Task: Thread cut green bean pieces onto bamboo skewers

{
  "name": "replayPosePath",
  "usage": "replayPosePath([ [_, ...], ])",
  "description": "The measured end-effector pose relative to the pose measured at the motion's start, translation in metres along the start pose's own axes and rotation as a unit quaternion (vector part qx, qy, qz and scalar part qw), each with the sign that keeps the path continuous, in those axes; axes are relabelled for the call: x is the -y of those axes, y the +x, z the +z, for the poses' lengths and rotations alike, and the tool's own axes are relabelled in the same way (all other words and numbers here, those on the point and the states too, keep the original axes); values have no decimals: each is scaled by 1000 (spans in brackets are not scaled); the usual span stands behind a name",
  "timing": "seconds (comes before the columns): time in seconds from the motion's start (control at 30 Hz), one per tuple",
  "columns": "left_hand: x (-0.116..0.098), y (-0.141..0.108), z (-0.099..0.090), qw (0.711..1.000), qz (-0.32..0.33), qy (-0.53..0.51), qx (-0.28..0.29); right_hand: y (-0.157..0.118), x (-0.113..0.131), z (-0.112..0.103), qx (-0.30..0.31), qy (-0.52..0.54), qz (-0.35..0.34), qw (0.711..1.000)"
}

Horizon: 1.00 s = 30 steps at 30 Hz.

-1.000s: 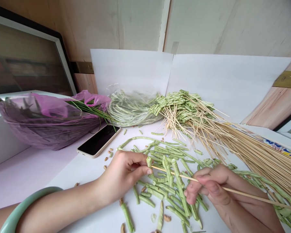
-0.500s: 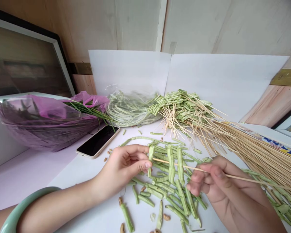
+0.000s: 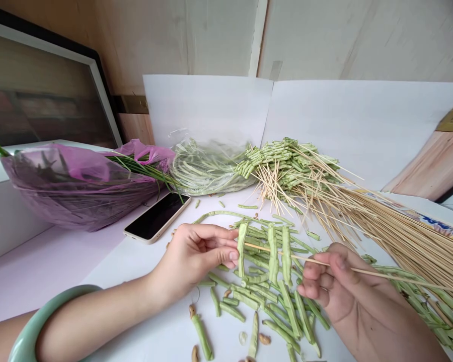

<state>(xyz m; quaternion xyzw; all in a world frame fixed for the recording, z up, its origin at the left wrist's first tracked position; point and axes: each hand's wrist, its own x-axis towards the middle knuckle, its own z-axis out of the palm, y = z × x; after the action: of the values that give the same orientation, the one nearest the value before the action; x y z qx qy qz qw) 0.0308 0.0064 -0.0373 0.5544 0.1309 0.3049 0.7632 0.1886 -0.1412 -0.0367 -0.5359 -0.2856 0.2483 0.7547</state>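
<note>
My left hand (image 3: 207, 254) pinches a short green bean piece (image 3: 242, 250) at the left end of a thin wooden skewer (image 3: 377, 274). Two more bean pieces, one (image 3: 273, 254) beside the other (image 3: 286, 255), hang crosswise on the skewer between my hands. My right hand (image 3: 340, 281) grips the skewer between thumb and fingers, palm partly turned up, with the rest of the stick running off to the right. Below the skewer, cut bean pieces (image 3: 245, 297) lie scattered on the white surface, with small brown bits (image 3: 265, 339) among them.
A purple bag (image 3: 79, 191) of greens and a phone (image 3: 156, 218) are at the left. Behind stand a clear bag (image 3: 207, 171) of long beans and a pile of skewered beans (image 3: 290, 161). Many bare skewers (image 3: 407, 231) and long beans (image 3: 441, 306) lie at the right.
The whole view has shifted slightly, so things appear further right. The bean piece at my left fingers now shows more upright, with the skewer's end just past it. Both hands keep their hold.
</note>
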Motion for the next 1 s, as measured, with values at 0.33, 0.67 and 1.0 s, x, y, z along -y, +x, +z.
replayPosePath([
  [0.33,2,0,1,999,-43,-10,-15,-3,-3,-2,35,-29,7,999],
  [0.67,4,0,2,997,-71,-6,-21,-7,-4,-16,157,-89,-50,982],
  [1.0,5,-5,5,992,-108,40,-43,-10,-1,-14,141,-278,-223,924],
])
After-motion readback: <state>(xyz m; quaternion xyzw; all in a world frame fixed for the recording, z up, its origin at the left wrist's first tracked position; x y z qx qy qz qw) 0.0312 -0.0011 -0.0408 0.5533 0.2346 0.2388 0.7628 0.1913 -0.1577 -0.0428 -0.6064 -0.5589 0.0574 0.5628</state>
